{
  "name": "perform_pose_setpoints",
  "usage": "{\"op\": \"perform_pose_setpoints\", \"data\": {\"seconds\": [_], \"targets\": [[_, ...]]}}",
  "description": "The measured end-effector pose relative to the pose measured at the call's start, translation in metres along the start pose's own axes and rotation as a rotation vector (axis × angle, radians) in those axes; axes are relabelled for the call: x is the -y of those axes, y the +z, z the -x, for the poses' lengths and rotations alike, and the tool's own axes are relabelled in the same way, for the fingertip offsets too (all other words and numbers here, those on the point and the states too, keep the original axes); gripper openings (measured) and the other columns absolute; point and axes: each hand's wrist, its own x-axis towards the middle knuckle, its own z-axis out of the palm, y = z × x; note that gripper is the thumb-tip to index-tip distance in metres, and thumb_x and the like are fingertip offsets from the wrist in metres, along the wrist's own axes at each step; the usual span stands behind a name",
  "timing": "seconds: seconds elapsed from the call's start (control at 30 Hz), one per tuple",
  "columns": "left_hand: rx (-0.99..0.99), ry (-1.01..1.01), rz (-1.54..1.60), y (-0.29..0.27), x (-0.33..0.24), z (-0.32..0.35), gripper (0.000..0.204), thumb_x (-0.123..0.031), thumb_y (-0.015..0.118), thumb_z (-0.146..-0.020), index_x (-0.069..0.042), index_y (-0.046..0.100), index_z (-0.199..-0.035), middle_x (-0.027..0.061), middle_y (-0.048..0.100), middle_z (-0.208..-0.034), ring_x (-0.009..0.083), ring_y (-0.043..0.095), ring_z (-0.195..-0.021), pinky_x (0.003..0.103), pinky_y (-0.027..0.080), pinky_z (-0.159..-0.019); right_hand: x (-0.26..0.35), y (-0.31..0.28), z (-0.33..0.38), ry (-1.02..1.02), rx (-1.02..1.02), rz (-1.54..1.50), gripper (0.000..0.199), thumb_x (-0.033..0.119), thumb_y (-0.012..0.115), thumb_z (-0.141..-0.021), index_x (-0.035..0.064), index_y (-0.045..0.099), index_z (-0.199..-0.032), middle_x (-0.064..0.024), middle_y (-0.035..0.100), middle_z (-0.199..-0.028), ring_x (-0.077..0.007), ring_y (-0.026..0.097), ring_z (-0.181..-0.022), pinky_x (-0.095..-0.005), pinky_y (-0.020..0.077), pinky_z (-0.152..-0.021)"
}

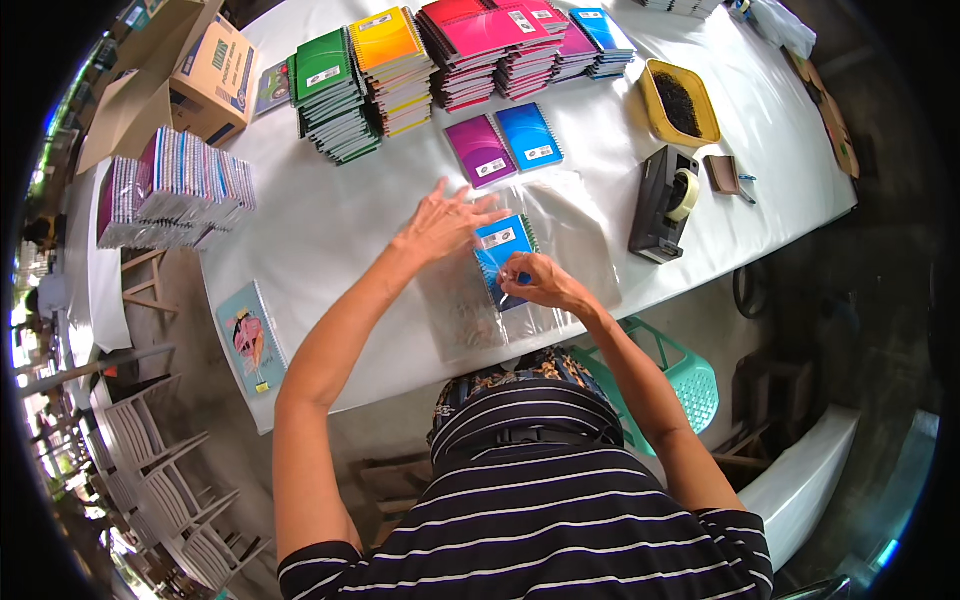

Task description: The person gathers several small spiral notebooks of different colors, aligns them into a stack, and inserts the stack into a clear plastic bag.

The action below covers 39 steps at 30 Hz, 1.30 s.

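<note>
A blue spiral notebook (490,263) with a white label lies in front of me, on a pile of clear plastic sleeves (455,318). My left hand (447,222) hovers at its upper left, fingers spread, with nothing in them. Over the notebook's lower right part, my right hand (543,280) is closed in a pinch. A thin white thing (505,299) sticks out below its fingers; its kind is too small to tell. Just beyond lie a purple notebook (480,150) and another blue notebook (530,137), side by side.
Tall stacks of green notebooks (325,75), yellow notebooks (385,40) and pink notebooks (490,35) line the far side. Wrapped notebooks (190,185) and a carton (215,75) are at left. A tape dispenser (662,205) and a yellow tray (708,118) stand at right.
</note>
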Motion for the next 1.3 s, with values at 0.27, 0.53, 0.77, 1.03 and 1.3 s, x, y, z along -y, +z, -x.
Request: {"op": "perform_pose_setpoints", "data": {"seconds": [0.27, 0.53, 0.77, 1.03, 1.3], "targets": [[-0.217, 0.332, -0.178, 0.03, -0.009, -0.003, 0.042, -0.028, 0.067, -0.074, -0.034, 0.065, -0.116, -0.0119, 0.057, -0.129, 0.024, 0.043, -0.132, 0.056, 0.024, -0.114, 0.018, -0.005, 0.006, 0.123, -0.008, -0.044, 0.024, 0.023, 0.065, -0.084, -0.001, 0.064, -0.083, -0.0144, 0.062, -0.082, -0.03, 0.06, -0.073, -0.04, 0.0469, -0.066], [-0.37, 0.223, -0.02, 0.05, -0.014, 0.004, 0.036, -0.026, 0.057, -0.082, -0.037, 0.066, -0.115, -0.0157, 0.059, -0.127, 0.0235, 0.044, -0.132, 0.056, 0.021, -0.115, 0.01, -0.032, 0.037, -0.164, -0.101, 0.232, 0.029, -0.006, 0.06, -0.079, 0.0056, 0.065, -0.105, -0.0074, 0.06, -0.119, -0.0278, 0.058, -0.11, -0.0406, 0.0473, -0.093], [-0.415, 0.228, -0.03, 0.046, -0.019, 0.002, 0.04, -0.029, 0.06, -0.079, -0.033, 0.065, -0.118, -0.0117, 0.06, -0.127, 0.0282, 0.044, -0.132, 0.057, 0.02, -0.115, -0.004, -0.043, 0.042, -0.24, 0.006, 0.798, 0.07, -0.011, 0.053, -0.067, 0.0222, 0.059, -0.129, 0.0073, 0.05, -0.139, -0.0169, 0.04, -0.135, -0.0562, 0.0101, -0.117], [-0.436, 0.209, 0.043, 0.04, -0.023, -0.005, 0.04, -0.026, 0.064, -0.077, -0.03, 0.066, -0.117, -0.0094, 0.061, -0.126, 0.031, 0.045, -0.131, 0.058, 0.02, -0.115, 0.005, -0.043, 0.033, -0.156, 0.096, 0.849, 0.064, 0.0, 0.053, -0.075, 0.0334, 0.056, -0.13, 0.008, 0.048, -0.137, -0.0147, 0.038, -0.135, -0.0578, 0.0074, -0.117], [-0.405, 0.14, 0.087, 0.044, -0.02, -0.002, 0.043, -0.025, 0.064, -0.075, -0.027, 0.066, -0.118, -0.0071, 0.059, -0.13, 0.0324, 0.042, -0.134, 0.061, 0.012, -0.114, 0.013, -0.049, 0.026, -0.187, 0.217, 0.846, 0.058, 0.006, 0.055, -0.078, 0.0273, 0.055, -0.132, 0.0115, 0.043, -0.141, -0.0139, 0.034, -0.137, -0.0575, 0.0104, -0.119]]}}
